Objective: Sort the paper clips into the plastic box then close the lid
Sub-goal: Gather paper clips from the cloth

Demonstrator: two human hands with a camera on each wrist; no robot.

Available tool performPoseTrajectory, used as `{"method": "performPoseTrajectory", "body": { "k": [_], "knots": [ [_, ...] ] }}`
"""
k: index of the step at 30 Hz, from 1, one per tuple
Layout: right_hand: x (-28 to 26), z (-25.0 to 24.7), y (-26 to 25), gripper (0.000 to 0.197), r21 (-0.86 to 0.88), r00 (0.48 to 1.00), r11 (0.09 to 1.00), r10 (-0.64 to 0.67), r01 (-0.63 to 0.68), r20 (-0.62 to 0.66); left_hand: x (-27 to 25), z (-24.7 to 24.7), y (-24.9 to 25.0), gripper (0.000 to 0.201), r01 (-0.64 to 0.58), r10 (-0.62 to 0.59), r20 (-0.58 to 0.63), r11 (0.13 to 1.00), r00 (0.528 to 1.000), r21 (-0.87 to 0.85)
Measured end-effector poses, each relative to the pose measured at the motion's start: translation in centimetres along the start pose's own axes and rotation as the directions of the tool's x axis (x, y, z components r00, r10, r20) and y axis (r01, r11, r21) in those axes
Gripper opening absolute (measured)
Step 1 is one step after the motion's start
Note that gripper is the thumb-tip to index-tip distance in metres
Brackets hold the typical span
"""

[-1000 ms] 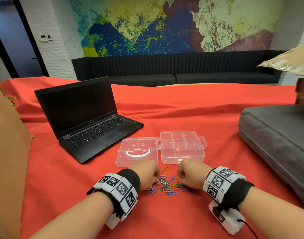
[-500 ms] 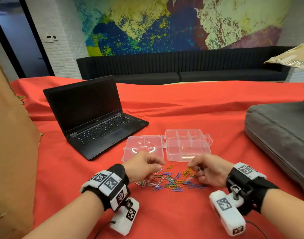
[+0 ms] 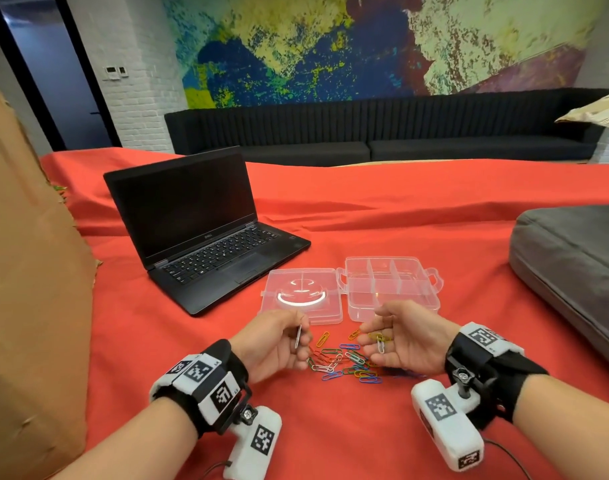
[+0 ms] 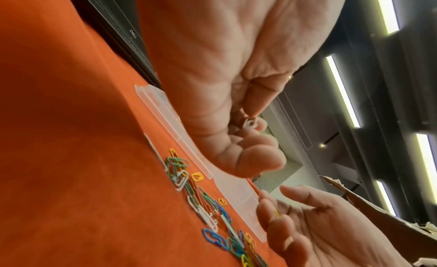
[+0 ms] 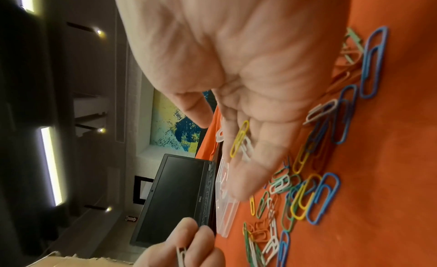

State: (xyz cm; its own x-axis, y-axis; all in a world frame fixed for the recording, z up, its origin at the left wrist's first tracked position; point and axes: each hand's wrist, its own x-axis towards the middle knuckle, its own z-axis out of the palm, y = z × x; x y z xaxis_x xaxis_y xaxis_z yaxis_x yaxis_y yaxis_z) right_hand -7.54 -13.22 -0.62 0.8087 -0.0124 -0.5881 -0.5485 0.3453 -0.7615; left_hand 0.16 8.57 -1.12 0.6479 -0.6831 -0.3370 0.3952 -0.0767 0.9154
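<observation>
Left hand (image 3: 279,341) raised, fingers curled, pinching a white clip (image 3: 298,336); right hand (image 3: 405,341) palm-up, fingers relaxed, cradling clips (image 3: 380,341).

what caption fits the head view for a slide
Left hand pinches a white clip, right palm cups two, beside the open plastic box.

Red cloth (image 3: 330,220) — clips (image 3: 344,365) blue, green, yellow, white (orange too) — clear box (image 3: 393,289)

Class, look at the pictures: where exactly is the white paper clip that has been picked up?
In the head view, the left hand pinches the white paper clip above the clip pile, before the open lid.
</observation>
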Motion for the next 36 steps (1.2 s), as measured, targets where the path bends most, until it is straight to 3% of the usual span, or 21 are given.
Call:
{"method": "performPoseTrajectory", "body": {
  "k": [2, 6, 10, 13, 14, 16, 17, 20, 22, 26, 27, 31, 34, 36],
  "knots": [
    [0.0, 0.4, 0.1, 0.032, -0.028, 1.000, 1.000, -0.002, 0.002, 0.009, 0.0, 0.0, 0.0, 0.025, 0.012, -0.012, -0.008, 1.000, 1.000, 0.014],
    [-0.3, 0.2, 0.4, 0.013, -0.202, 0.996, 0.975, -0.092, 0.088, -0.012, 0.1, 0.1, -0.1, 0.026, 0.044, -0.042, -0.029, 0.996, 0.999, 0.071],
    [-1.3, -0.5, 0.5, 0.013, -0.466, 0.978, 0.867, -0.206, 0.177, -0.012, 0.1, 0.3, 0.2, 0.027, 0.102, -0.100, -0.031, 0.990, 0.995, 0.098],
    [-2.4, -1.0, -0.1, 0.009, -0.591, 0.965, 0.782, -0.260, 0.198, -0.020, 0.6, 0.8, 0.3, 0.023, 0.125, -0.094, -0.108, 0.934, 0.990, 0.335],
    [-2.7, -1.2, -0.3, 0.009, -0.628, 0.960, 0.754, -0.276, 0.194, -0.035, 0.8, 0.9, 0.2, 0.022, 0.106, -0.050, -0.122, 0.856, 0.991, 0.506],
    [-3.0, -1.5, -0.5, 0.013, -0.695, 0.955, 0.701, -0.290, 0.163, -0.069, 1.2, 1.1, 0.2, 0.018, 0.016, 0.060, -0.059, 0.556, 0.996, 0.831],
    [-3.1, -1.7, -0.5, 0.014, -0.717, 0.954, 0.682, -0.289, 0.146, -0.081, 1.3, 1.3, 0.1, 0.014, -0.030, 0.089, -0.007, 0.415, 0.996, 0.909],
    [-3.2, -2.6, -0.8, 0.011, -0.760, 0.943, 0.634, -0.320, 0.144, -0.088, 1.3, 2.0, -0.2, 0.015, -0.059, 0.110, 0.044, 0.130, 0.993, 0.990],
    [-2.9, -3.1, -1.0, 0.010, -0.823, 0.925, 0.550, -0.371, 0.143, -0.087, 1.5, 2.3, -0.4, 0.017, -0.050, 0.128, 0.043, 0.055, 0.991, 0.997],
    [-1.8, -2.2, 0.0, 0.016, -0.991, 0.909, 0.132, -0.412, -0.002, -0.057, 1.6, 2.4, -0.2, 0.014, -0.051, 0.118, 0.042, 0.073, 0.992, 0.996],
    [-1.5, -1.8, 0.2, 0.014, -0.997, 0.903, 0.068, -0.427, -0.018, -0.046, 1.6, 2.3, -0.1, 0.013, -0.052, 0.118, 0.042, 0.086, 0.992, 0.995],
    [-0.6, -1.2, 0.4, 0.010, -0.999, 0.902, -0.022, -0.430, -0.043, -0.030, 1.5, 1.8, 0.2, 0.013, -0.062, 0.122, 0.039, 0.192, 0.992, 0.979],
    [-0.3, -1.4, 0.5, 0.014, -0.998, 0.897, -0.042, -0.441, -0.045, -0.022, 1.6, 1.3, 0.4, 0.009, -0.051, 0.132, 0.005, 0.346, 0.991, 0.937],
    [-0.4, -1.9, 0.5, 0.016, -1.000, 0.899, -0.006, -0.436, -0.028, -0.023, 1.7, 0.9, 0.5, 0.010, -0.044, 0.142, -0.020, 0.436, 0.990, 0.899]
  ]
}}
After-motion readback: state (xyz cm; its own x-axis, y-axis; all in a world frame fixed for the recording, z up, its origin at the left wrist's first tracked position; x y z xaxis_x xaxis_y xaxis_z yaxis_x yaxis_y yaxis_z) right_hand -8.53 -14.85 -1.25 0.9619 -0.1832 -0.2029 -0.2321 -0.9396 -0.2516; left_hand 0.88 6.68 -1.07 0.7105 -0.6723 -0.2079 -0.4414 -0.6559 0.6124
